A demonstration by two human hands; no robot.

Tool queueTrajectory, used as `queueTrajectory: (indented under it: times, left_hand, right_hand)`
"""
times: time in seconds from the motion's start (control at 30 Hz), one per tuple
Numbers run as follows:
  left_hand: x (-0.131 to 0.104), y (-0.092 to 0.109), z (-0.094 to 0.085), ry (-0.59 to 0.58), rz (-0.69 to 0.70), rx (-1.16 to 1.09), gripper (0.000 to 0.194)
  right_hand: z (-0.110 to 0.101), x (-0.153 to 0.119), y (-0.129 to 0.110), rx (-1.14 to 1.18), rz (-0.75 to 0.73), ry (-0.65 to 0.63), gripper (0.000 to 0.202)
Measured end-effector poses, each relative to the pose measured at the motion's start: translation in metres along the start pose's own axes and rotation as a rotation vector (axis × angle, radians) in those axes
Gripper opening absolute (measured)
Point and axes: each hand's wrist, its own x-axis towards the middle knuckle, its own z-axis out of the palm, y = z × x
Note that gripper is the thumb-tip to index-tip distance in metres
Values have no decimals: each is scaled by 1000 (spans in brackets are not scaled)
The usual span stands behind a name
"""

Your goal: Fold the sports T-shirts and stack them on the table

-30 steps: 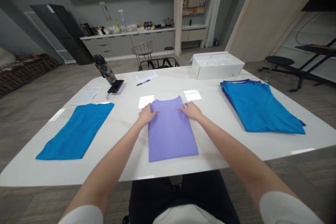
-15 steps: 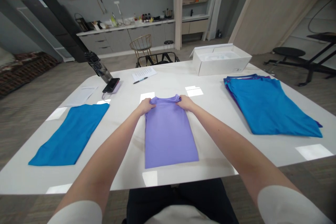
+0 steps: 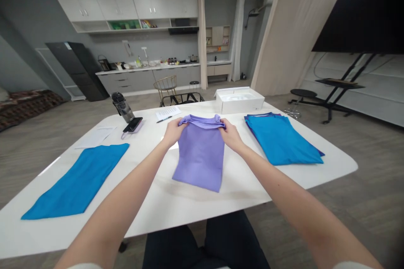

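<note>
A folded purple shirt (image 3: pixel 200 155) hangs between my hands over the middle of the white table (image 3: pixel 158 206), its collar edge uppermost. My left hand (image 3: pixel 173 131) pinches its upper left corner, and my right hand (image 3: pixel 231 134) grips the upper right corner. The lower edge of the shirt is near the tabletop; whether it touches cannot be told. To the left lies a folded blue shirt (image 3: pixel 78 180), flat on the table. A stack on the right has a blue shirt (image 3: pixel 280 138) on top with darker purple and blue cloth showing beneath.
An open white box (image 3: pixel 240 101) stands at the table's back right. A dark bottle (image 3: pixel 122 107), a phone (image 3: pixel 133 125), papers (image 3: pixel 96 136), a printed sheet (image 3: pixel 168 112) and a pen (image 3: pixel 164 119) lie or stand at the back left. Chairs are behind the table.
Both hands have raised the collar end of the purple shirt, which lay flat before and now hangs at a slant. The head view has tilted up, showing more of the room.
</note>
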Motion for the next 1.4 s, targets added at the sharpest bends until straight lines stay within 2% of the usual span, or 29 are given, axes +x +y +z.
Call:
queueTrajectory:
  times: [0.17,0.27,0.4,0.5,0.57,0.63,0.7,0.83,0.9,0.93,0.97,1.03,1.13,1.2,1.27,1.33,1.4]
  left_hand:
    - [7,82,25,28,193,-25,18]
    - [14,138,45,8,301,-85,18]
    - [25,208,80,-56,399,-244,20]
    - [30,246,112,-132,439,-404,22]
    - [33,260,140,-177,413,-507,24]
    - [35,262,175,-206,341,-590,26]
    - [33,252,218,-240,224,-641,27]
    - [13,206,317,-311,-71,-643,28]
    - [-2,181,357,-326,-186,-597,25]
    - [-9,171,372,-331,-231,-568,24]
    - [-14,164,382,-332,-251,-538,23]
    - [-19,158,391,-311,-219,-487,20]
    - [-10,170,383,-219,-66,-473,20]
    - [8,184,376,-154,-2,-487,23]
    - [35,193,377,-109,10,-474,27]
    - [67,187,387,-95,-33,-424,32]
    - [96,164,404,-134,-126,-347,33]
  right_hand:
    - [-71,-13,-29,38,-90,187,27]
    - [-131,-19,-42,29,-171,290,28]
    - [-221,-19,-53,-69,-258,427,26]
    - [-279,-17,-55,-165,-282,510,24]
    - [-308,-16,-50,-230,-268,516,23]
    - [-328,-17,-33,-294,-216,479,23]
    - [-339,-21,-3,-353,-124,411,23]
    - [-339,-40,88,-406,110,277,20]
    - [-333,-55,134,-364,210,246,18]
    - [-330,-62,152,-338,247,243,18]
    - [-328,-67,167,-320,270,252,19]
    - [-327,-73,183,-304,274,291,21]
    - [-336,-58,183,-309,210,355,24]
    - [-345,-34,180,-322,160,384,25]
    - [-352,-3,183,-345,122,394,26]
    - [-352,29,199,-382,107,385,28]
    - [-341,55,226,-432,123,355,27]
